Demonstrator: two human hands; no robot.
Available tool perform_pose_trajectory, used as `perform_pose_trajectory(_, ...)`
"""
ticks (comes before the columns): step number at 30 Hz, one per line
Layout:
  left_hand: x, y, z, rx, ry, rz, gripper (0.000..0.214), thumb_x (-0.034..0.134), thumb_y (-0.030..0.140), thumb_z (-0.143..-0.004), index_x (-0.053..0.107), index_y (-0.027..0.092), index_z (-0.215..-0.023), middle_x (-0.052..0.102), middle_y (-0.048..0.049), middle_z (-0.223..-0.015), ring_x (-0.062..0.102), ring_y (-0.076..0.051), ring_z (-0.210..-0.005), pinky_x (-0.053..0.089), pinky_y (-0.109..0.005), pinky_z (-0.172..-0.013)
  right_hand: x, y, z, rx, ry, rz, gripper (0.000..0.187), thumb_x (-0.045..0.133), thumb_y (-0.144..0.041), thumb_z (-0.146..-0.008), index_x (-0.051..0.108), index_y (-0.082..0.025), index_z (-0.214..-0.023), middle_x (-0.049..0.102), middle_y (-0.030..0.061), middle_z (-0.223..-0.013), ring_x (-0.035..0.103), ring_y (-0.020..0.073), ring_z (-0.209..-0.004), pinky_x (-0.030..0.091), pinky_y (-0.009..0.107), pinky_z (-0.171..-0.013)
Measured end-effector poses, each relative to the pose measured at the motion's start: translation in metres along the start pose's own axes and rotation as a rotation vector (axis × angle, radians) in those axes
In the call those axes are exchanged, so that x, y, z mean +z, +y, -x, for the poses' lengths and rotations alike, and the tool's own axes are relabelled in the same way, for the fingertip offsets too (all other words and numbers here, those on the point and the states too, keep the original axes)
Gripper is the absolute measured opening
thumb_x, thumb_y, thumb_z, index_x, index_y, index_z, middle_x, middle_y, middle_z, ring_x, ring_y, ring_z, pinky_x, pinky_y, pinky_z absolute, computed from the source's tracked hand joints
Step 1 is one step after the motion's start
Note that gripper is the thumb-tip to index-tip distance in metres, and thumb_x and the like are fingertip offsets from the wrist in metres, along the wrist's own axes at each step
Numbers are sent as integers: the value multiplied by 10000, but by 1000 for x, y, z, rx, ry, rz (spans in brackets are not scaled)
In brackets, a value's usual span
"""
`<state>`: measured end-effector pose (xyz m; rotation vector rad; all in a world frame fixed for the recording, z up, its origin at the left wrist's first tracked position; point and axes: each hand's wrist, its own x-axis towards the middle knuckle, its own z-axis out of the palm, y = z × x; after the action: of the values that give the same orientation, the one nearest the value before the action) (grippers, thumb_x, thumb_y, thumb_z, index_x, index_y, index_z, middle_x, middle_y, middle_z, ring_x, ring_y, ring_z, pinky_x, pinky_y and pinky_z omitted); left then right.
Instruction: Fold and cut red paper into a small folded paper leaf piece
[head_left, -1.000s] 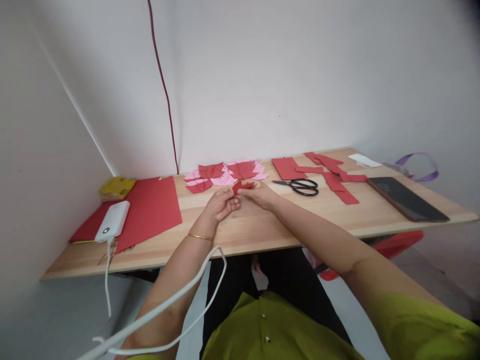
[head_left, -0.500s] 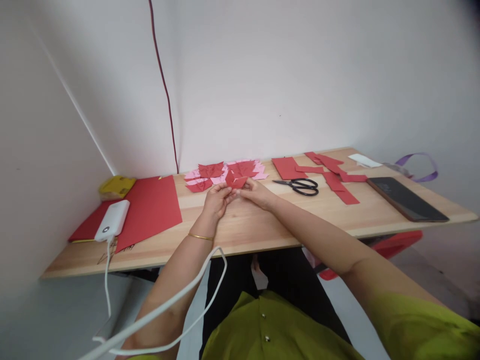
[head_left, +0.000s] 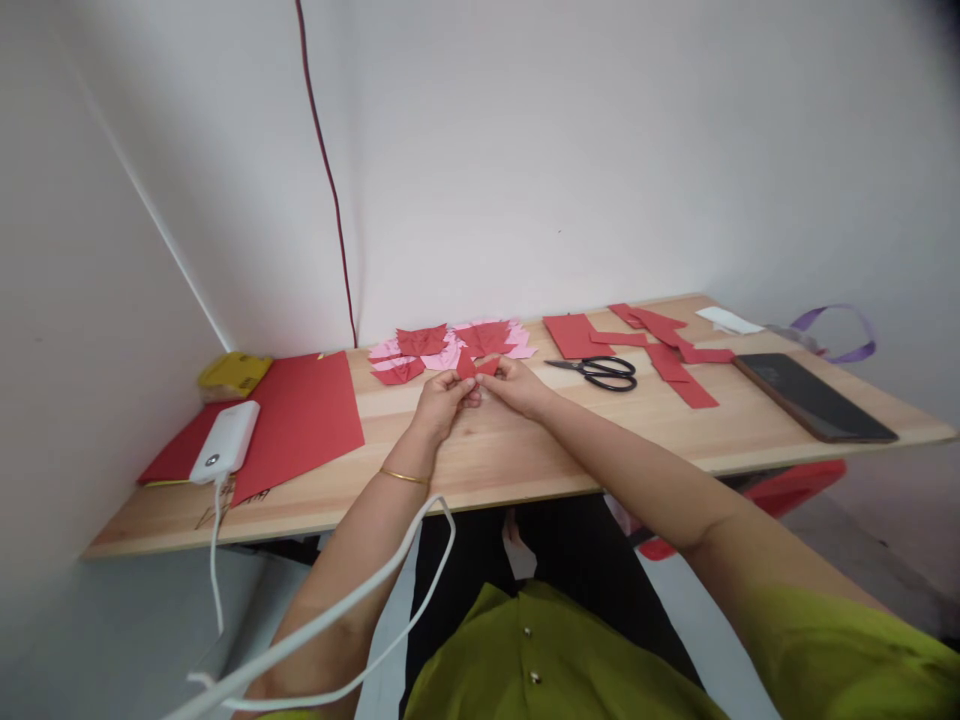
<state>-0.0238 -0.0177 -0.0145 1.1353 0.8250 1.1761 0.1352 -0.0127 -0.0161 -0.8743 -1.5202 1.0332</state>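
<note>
A small piece of folded red paper (head_left: 466, 364) is pinched between my two hands, above the middle of the wooden table. My left hand (head_left: 442, 402) grips its left side, thumb on the near face. On the other side, my right hand (head_left: 516, 388) holds it with thumb and fingers close to the left thumb. Fingers cover much of the paper. Just behind lie cut red paper pieces (head_left: 421, 341) and pink paper pieces (head_left: 519, 338) with jagged edges and creases. Black-handled scissors (head_left: 609, 373) rest to the right of my right hand.
Red paper strips (head_left: 670, 362) and a red paper rectangle (head_left: 570, 336) lie at the right. Farther right is a dark tablet or phone (head_left: 816, 397). At left, a white power bank (head_left: 225, 442) sits on large red sheets (head_left: 315, 415); its white cable (head_left: 337, 600) loops over my left forearm.
My fingers have shifted on the red paper, and both thumbs have come together at its near edge. The paper's upright point has tipped and shows less. Other things stay in place.
</note>
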Motion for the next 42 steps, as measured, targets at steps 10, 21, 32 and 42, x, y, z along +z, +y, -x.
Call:
perform_pose_trajectory(10, 3, 0, 2, 10, -78, -77, 330, 797, 310, -600, 636, 112, -809, 629, -4, -690, 575, -83, -568, 483, -230, -600, 1, -14, 4, 87, -53, -92, 265, 679, -420, -700, 581, -193, -794, 640, -29, -635, 576, 136, -605, 454, 281, -654)
perform_pose_trajectory(21, 3, -1, 1, 66, -20, -120, 278, 774, 317, -616, 665, 116, -774, 622, 1, -643, 518, -72, -530, 436, -220, -560, -1, -9, 2, 28, -76, -3, 362, 532, -533, -810, 624, -187, -754, 658, 5, -743, 580, 154, -745, 456, 287, -758)
perform_pose_trajectory(32, 3, -1, 2, 89, -62, -176, 253, 746, 324, -651, 650, 112, -749, 594, 9, -584, 507, -75, -522, 404, -217, -555, 0, -8, 3, 22, -72, 22, 329, 584, -508, -784, 591, -188, -708, 613, -17, -652, 535, 133, -652, 439, 262, -670)
perform_pose_trajectory(42, 2, -3, 0, 14, -32, -20, 305, 786, 279, -589, 657, 103, -802, 630, -6, -678, 547, -77, -564, 461, -237, -599, 0, -3, 1, 4, -54, 6, 257, 669, -426, -717, 605, -188, -787, 662, 4, -768, 590, 157, -749, 462, 301, -759)
